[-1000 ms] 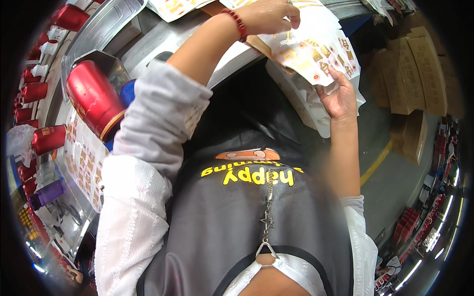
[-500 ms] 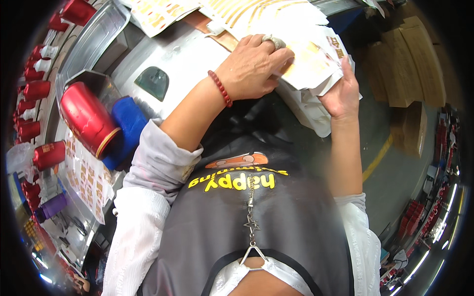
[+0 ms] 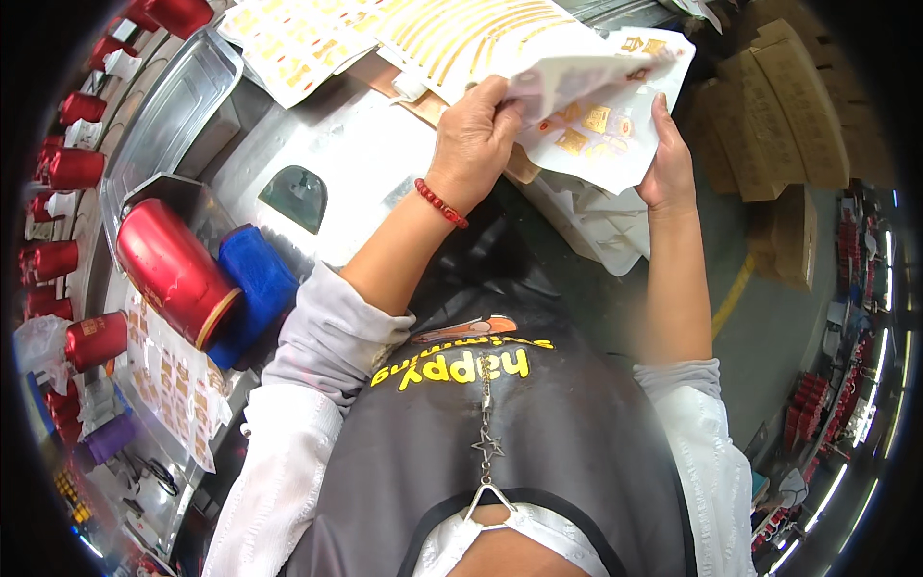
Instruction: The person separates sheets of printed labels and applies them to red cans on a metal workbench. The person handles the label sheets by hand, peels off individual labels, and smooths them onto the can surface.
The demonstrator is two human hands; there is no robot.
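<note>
My left hand [image 3: 478,135], with a red bead bracelet on its wrist, pinches the peeling top layer of a white sticker sheet [image 3: 596,125] printed with gold and red labels. My right hand [image 3: 666,159] holds the same sheet from below at its right edge. The sheet hangs in the air over the front of a grey metal worktable [image 3: 356,163]. More sheets of gold stickers [image 3: 452,38] lie flat on the table beyond my hands.
A red can [image 3: 173,269] lies on its side on a blue block [image 3: 255,288] at my left, beside a metal tray [image 3: 168,115]. Several red cans [image 3: 72,168] line the far left. Another sticker sheet [image 3: 173,385] lies lower left. Cardboard boxes [image 3: 779,125] stand at the right.
My left hand has come back from the table's far side onto the sheet and now grips its top layer. The sheet has shifted toward the middle of the view.
</note>
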